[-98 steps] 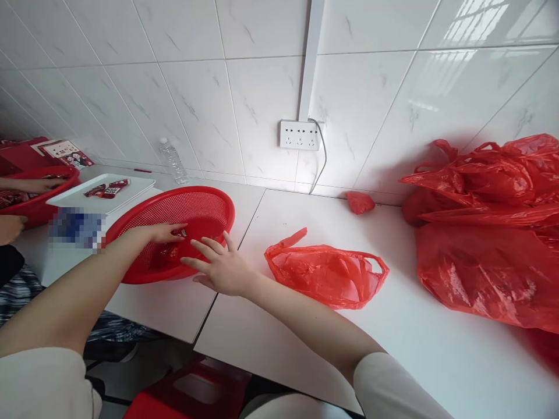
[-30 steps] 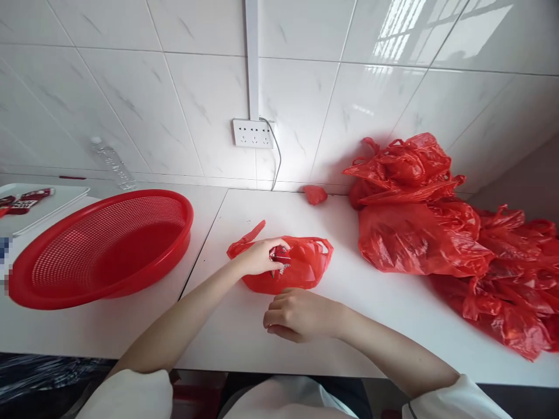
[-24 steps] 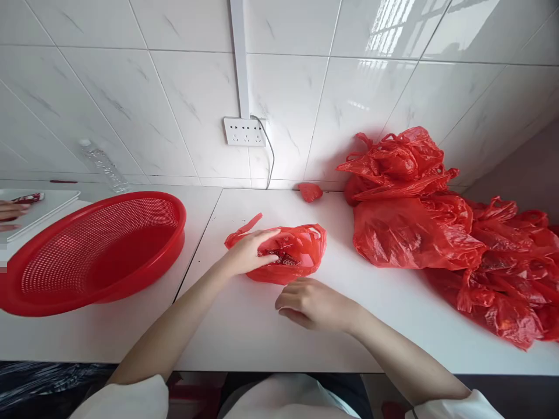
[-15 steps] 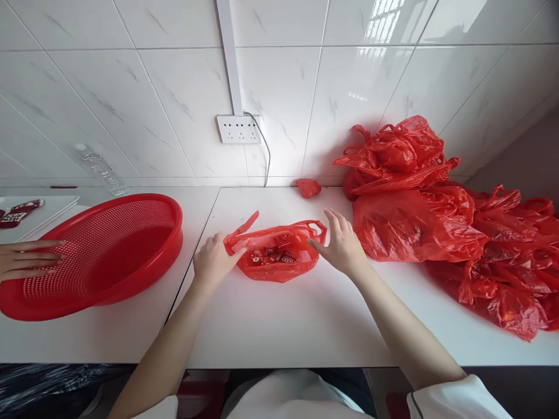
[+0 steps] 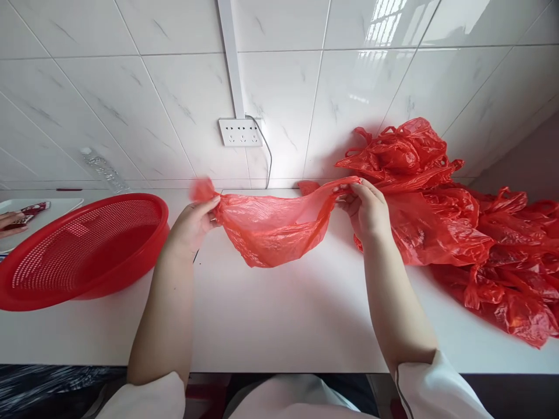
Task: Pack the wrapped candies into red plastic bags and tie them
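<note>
A thin red plastic bag (image 5: 275,233) stretches between my two hands above the white table (image 5: 283,314). My left hand (image 5: 194,224) pinches its left top corner, where a blurred handle end flops outward. At the opposite corner, my right hand (image 5: 367,206) grips the bag's edge between thumb and fingers. The bag sags in the middle, and its front wall hides whatever lies inside.
On the right, a heap of filled red plastic bags (image 5: 437,227) leans toward the wall. A red perforated basket (image 5: 157,233) stands left, near a clear bottle (image 5: 105,169). Another person's hand (image 5: 11,224) touches a dark red packet (image 5: 32,212) on a white tray (image 5: 65,203).
My hands have taken hold of the bag's two sides and pulled them apart and up, so the small packets inside no longer show. The other person's hand left the basket, which shifted slightly left.
</note>
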`<state>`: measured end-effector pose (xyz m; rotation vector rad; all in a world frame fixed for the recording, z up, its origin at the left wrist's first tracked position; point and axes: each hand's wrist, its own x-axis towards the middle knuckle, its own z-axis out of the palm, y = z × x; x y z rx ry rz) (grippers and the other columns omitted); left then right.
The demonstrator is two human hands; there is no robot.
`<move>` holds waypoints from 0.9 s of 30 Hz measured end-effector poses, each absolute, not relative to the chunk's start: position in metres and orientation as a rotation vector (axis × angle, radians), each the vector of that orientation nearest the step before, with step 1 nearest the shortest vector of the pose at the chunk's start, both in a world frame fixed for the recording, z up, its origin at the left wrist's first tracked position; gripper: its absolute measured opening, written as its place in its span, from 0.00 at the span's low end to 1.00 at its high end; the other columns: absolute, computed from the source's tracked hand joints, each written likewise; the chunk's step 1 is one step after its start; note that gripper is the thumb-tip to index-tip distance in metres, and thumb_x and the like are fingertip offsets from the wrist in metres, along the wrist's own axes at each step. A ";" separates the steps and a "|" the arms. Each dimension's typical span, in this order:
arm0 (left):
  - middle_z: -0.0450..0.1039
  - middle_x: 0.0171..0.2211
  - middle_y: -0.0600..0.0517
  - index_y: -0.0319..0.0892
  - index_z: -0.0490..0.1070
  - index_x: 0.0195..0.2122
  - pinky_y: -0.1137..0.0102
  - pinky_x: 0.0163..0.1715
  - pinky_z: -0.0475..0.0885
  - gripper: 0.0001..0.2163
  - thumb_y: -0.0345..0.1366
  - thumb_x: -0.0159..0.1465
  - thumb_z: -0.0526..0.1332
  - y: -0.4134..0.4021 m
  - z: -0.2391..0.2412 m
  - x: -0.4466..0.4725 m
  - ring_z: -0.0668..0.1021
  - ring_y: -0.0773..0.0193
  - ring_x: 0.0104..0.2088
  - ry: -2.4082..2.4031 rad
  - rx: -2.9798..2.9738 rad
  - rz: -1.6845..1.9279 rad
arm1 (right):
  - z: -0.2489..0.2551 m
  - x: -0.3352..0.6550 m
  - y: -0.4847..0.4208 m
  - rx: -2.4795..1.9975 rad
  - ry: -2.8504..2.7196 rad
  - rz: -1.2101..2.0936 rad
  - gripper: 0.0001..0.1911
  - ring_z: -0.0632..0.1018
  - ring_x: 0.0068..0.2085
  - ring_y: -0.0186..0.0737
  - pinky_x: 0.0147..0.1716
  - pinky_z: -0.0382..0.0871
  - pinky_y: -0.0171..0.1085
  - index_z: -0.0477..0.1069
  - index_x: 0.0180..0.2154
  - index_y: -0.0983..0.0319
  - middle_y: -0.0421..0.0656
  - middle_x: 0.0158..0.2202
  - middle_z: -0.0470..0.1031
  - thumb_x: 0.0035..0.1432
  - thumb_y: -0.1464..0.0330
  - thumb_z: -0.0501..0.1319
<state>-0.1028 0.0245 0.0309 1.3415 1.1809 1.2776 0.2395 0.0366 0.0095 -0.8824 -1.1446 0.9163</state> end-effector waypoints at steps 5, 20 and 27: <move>0.77 0.44 0.47 0.42 0.76 0.40 0.65 0.43 0.73 0.15 0.47 0.60 0.63 0.042 0.020 -0.082 0.77 0.53 0.48 0.982 1.180 1.446 | 0.001 0.223 0.041 -0.942 -1.186 0.966 0.10 0.72 0.28 0.34 0.24 0.65 0.32 0.66 0.31 0.59 0.42 0.32 0.73 0.58 0.59 0.57; 0.74 0.34 0.51 0.43 0.71 0.29 0.66 0.44 0.71 0.17 0.53 0.61 0.63 0.037 0.026 -0.093 0.77 0.59 0.41 0.942 1.395 1.911 | 0.019 0.241 0.026 -0.928 -1.376 0.789 0.12 0.78 0.42 0.46 0.41 0.71 0.44 0.75 0.31 0.60 0.45 0.39 0.77 0.60 0.62 0.56; 0.62 0.63 0.41 0.50 0.65 0.60 0.52 0.58 0.65 0.46 0.64 0.42 0.70 0.018 -0.028 -0.131 0.64 0.41 0.63 0.840 1.619 1.071 | -0.014 0.269 0.025 -0.852 -1.651 0.816 0.32 0.65 0.64 0.50 0.57 0.66 0.49 0.66 0.56 0.54 0.49 0.65 0.62 0.54 0.47 0.63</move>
